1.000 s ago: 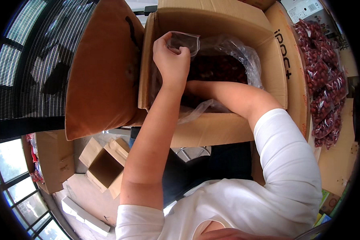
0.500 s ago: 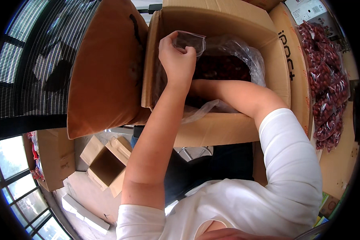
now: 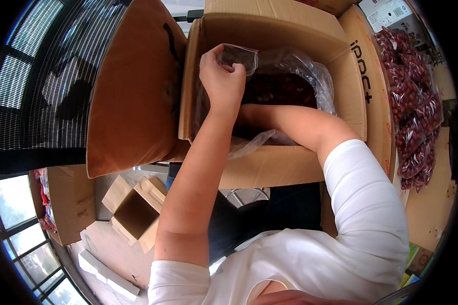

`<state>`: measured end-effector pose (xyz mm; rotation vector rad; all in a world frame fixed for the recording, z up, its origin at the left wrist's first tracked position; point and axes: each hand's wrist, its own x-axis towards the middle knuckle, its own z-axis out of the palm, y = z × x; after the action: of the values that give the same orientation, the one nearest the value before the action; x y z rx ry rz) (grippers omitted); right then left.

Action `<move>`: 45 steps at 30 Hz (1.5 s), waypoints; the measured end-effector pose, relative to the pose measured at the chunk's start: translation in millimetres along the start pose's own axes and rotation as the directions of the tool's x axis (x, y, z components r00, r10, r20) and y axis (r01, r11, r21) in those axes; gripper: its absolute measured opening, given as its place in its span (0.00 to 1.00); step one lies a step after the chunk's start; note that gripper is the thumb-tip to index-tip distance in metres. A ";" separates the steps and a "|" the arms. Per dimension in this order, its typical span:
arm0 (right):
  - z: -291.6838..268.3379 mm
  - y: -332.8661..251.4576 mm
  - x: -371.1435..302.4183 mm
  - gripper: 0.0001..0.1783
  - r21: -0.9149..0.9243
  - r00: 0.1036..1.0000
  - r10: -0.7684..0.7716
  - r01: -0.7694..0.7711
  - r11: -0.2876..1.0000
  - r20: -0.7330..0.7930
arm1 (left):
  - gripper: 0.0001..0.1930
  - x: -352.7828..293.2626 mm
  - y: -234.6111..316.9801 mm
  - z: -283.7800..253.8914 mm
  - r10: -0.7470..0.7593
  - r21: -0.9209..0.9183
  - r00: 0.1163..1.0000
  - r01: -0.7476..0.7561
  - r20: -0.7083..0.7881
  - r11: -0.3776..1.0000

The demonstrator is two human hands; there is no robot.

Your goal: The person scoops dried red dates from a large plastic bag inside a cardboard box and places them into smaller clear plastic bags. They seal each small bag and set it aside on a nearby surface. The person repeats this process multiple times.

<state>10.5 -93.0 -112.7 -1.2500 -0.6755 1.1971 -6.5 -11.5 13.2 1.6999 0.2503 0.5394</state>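
A small clear zip bag (image 3: 243, 57) is pinched at its edge by my left hand (image 3: 221, 76), over the left side of a large cardboard box (image 3: 269, 170). Inside that box, a clear plastic liner (image 3: 324, 84) surrounds a heap of dark red dates (image 3: 285, 90). My right forearm (image 3: 290, 117) reaches leftward over the box's near right corner and down into the liner. My right hand is hidden behind my left forearm and the box's contents, so its fingers do not show.
Filled clear bags of red dates (image 3: 409, 101) lie in a row at the right. An orange-brown cushion (image 3: 130, 96) leans against the box's left side, beside a black mesh chair (image 3: 40, 86). On the floor at lower left stand an open carton (image 3: 135, 213) and a white foam strip (image 3: 107, 274).
My left hand and the zip bag have shifted very slightly down and left in the picture, as has the box. My right arm stays inside the box.
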 end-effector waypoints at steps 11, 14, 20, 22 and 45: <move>1.3 0.3 -4.0 0.24 -0.002 1.000 0.004 -0.004 1.000 0.009 | 0.21 -0.5 -0.7 -0.5 0.053 0.030 0.999 -0.053 -0.007 0.998; 0.4 0.7 -5.2 0.24 0.000 1.000 0.009 -0.009 1.000 0.008 | 0.21 -0.9 0.7 0.2 0.037 0.041 0.999 -0.037 0.003 0.998; 2.1 -0.3 -1.9 0.24 0.000 1.000 0.012 -0.012 1.000 0.027 | 0.20 0.4 -2.6 1.3 0.066 0.010 0.998 -0.066 -0.010 0.998; 3.1 -0.6 -1.7 0.24 0.002 0.999 0.011 -0.011 1.000 0.034 | 0.20 0.4 -1.6 0.7 0.055 0.011 0.998 -0.055 -0.008 0.998; -21.2 -151.2 -141.4 0.13 -0.078 0.729 0.397 -0.522 0.849 -0.557 | 0.23 -4.2 -25.2 7.3 0.151 0.272 0.946 -0.231 0.285 0.934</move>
<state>33.7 -214.9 54.4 -1.9336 -0.0790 1.1068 -3.4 -14.6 -13.0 2.0874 -0.0290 0.4285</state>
